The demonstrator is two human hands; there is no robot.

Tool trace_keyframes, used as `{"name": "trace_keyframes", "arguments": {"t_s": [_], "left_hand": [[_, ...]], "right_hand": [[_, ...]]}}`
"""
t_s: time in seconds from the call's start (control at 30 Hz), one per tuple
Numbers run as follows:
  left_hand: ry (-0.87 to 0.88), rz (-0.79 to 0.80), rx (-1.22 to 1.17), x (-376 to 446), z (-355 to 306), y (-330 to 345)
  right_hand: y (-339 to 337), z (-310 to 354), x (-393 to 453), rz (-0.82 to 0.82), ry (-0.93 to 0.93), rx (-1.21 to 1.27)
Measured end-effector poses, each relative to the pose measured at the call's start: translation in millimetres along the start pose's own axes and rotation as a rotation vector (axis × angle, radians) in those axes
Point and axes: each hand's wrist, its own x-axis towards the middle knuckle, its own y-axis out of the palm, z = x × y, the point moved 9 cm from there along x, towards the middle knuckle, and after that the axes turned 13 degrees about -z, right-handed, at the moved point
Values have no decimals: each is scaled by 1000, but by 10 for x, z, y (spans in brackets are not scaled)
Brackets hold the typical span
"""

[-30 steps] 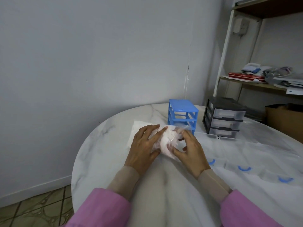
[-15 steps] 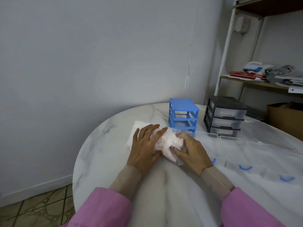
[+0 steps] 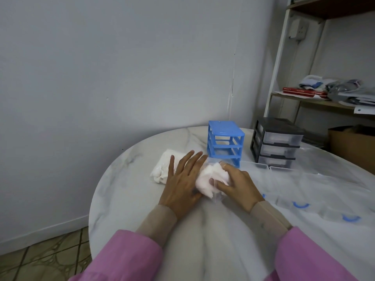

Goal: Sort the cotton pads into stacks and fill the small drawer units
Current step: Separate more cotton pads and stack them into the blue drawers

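Cotton pads, bundled in a clear plastic wrap, are shown lying on the marble desk between the two hands. The bundle is pinched at its right end by the curled fingers of the right hand, whose grip is clamped on it. The left hand is laid flat against the bundle's left side, fingers straight. The blue drawer unit is seen just behind; the black drawer unit stands to its right.
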Motion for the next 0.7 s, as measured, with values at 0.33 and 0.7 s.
{"name": "trace_keyframes", "arguments": {"t_s": [0.33,0.7], "left_hand": [[-18,100,-178,-33,-82,108],[-33,169,-257,-50,-140,137]], "right_hand": [[-122,-133,21,-25,39,88],[160,-142,-196,216,199,285]]}}
